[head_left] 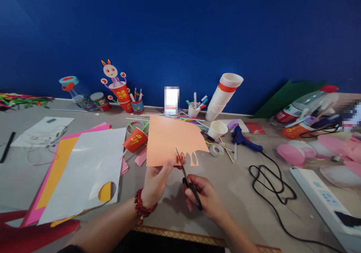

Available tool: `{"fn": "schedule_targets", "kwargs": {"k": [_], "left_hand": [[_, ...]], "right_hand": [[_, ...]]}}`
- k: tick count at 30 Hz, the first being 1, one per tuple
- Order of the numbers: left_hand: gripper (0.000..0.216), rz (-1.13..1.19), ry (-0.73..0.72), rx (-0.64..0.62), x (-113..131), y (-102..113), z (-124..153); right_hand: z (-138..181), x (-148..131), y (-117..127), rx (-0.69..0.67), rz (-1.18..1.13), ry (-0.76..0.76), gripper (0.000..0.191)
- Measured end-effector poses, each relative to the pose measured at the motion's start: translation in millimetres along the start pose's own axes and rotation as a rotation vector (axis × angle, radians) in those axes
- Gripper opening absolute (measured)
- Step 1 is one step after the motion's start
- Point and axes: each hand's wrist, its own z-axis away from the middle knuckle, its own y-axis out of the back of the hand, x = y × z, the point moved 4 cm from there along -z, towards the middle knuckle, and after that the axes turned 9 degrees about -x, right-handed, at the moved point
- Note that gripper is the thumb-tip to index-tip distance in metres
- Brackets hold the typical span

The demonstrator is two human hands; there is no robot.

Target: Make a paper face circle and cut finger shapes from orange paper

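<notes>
My left hand (156, 183) pinches the near edge of an orange paper sheet (172, 138) and holds it up off the table. A small red shape (179, 158) sits at that edge, beside notches cut into the paper. My right hand (203, 197) grips black-handled scissors (186, 178), fingers through the loops. The blades point up at the red shape on the paper's near edge. A red bead bracelet (141, 207) circles my left wrist.
A white sheet (84, 170) with a cut hole lies over yellow and pink paper at left. A tipped red cup (135, 139), stacked paper cups (222, 95), a blue glue gun (245, 140) with black cord, a tape roll (216, 150) and a power strip (324, 196) lie around.
</notes>
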Motion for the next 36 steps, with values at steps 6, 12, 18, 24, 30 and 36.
{"fn": "schedule_targets", "kwargs": {"k": [6, 12, 18, 24, 30, 36], "left_hand": [[0.023, -0.02, -0.012, 0.003, -1.1, -0.4, 0.8], [0.025, -0.001, 0.015, 0.034, -3.4, -1.9, 4.5], [0.023, 0.033, 0.044, 0.019, -4.1, -3.8, 7.0], [0.02, 0.03, 0.063, 0.01, -3.5, -4.3, 5.5], [0.025, 0.029, 0.049, -0.017, -2.6, -3.6, 3.5], [0.019, 0.059, 0.05, 0.001, -1.0, -5.5, 4.2]], "right_hand": [[-0.2, -0.3, -1.7, 0.006, -0.014, 0.01, 0.055], [-1.4, -0.2, -5.7, -0.009, -0.031, 0.073, 0.057], [-0.7, 1.0, -4.7, -0.022, -0.053, 0.084, 0.057], [-1.4, -1.0, -2.0, -0.039, -0.045, 0.057, 0.057], [-2.5, 0.3, 0.8, -0.033, -0.034, 0.025, 0.056], [-1.9, 0.2, -1.6, 0.008, -0.025, 0.039, 0.057]]}}
